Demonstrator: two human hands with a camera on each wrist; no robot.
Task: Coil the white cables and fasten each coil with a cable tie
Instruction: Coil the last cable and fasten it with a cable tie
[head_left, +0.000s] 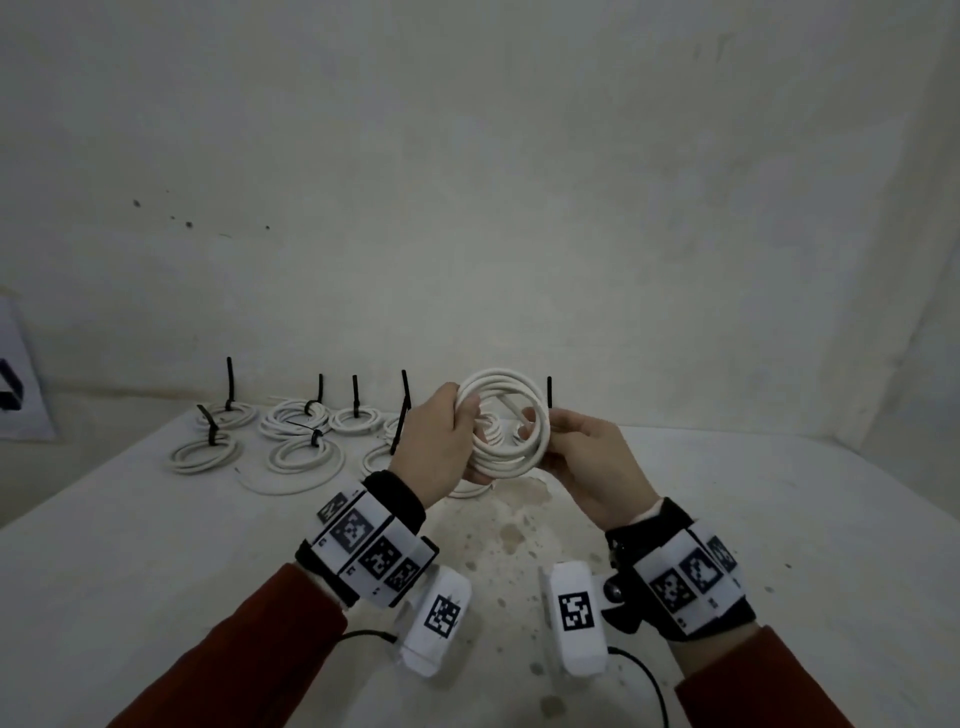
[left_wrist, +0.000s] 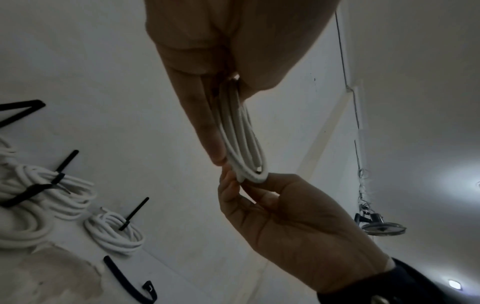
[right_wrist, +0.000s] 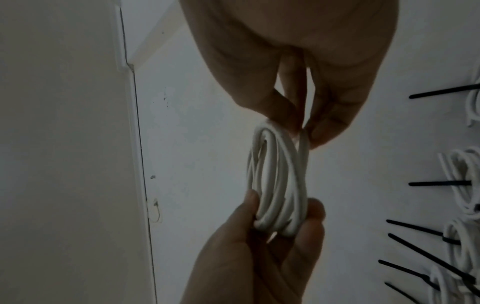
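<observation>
A white coil (head_left: 506, 423) is held upright above the table (head_left: 779, 519) — the left hand (head_left: 439, 447) grips its left side, the right hand (head_left: 589, 467) pinches its right side. Tied coils (head_left: 298, 415) lie along the table's far-left edge.

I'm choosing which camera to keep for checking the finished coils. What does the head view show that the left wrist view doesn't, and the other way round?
Only the head view shows the full row of tied coils across the table, and both wrist bands. Only the left wrist view shows a loose black cable tie lying on the table, and ceiling lights. Both show the left hand and right hand gripping the untied white coil.
</observation>
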